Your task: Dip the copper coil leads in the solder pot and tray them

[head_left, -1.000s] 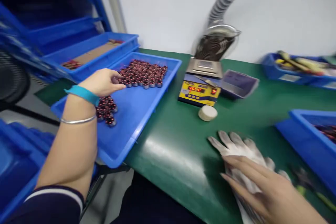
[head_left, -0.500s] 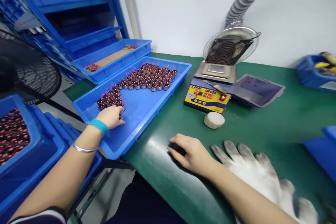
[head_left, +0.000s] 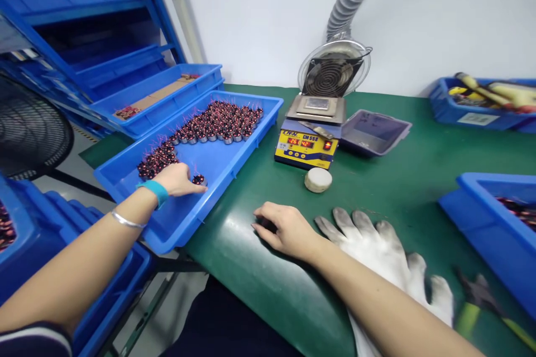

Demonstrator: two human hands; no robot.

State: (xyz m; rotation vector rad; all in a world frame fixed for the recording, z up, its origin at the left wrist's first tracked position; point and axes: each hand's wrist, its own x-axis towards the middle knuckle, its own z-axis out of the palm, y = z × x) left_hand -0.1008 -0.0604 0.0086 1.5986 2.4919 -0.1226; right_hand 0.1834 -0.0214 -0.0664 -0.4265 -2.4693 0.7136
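My left hand point(head_left: 178, 179), with a teal band and a silver bangle at its wrist, is inside the blue tray point(head_left: 209, 164). Its thumb and fingers close about a small round copper-wound coil point(head_left: 199, 179) with thin wire ends, a little apart from the pile. Beyond and left of the hand stand many similar wound coils point(head_left: 213, 122), packed together in the tray. On the green table point(head_left: 234, 279) rests my right hand point(head_left: 287, 230), loosely curled, thumb and index finger apart. The gap between them is dark, and I see nothing held there.
A yellow-fronted heating unit point(head_left: 305, 148) with a lit display stands behind a round white pad point(head_left: 318, 179). Beside it is a purple bin point(head_left: 374, 133). A white glove point(head_left: 377, 251) lies under my right forearm, near pliers point(head_left: 479, 295). A blue bin point(head_left: 494, 234) sits at right.
My left hand has drawn a coil away from the edge of the pile toward the right of the tray. My right hand stays on the table. The view has turned rightward.
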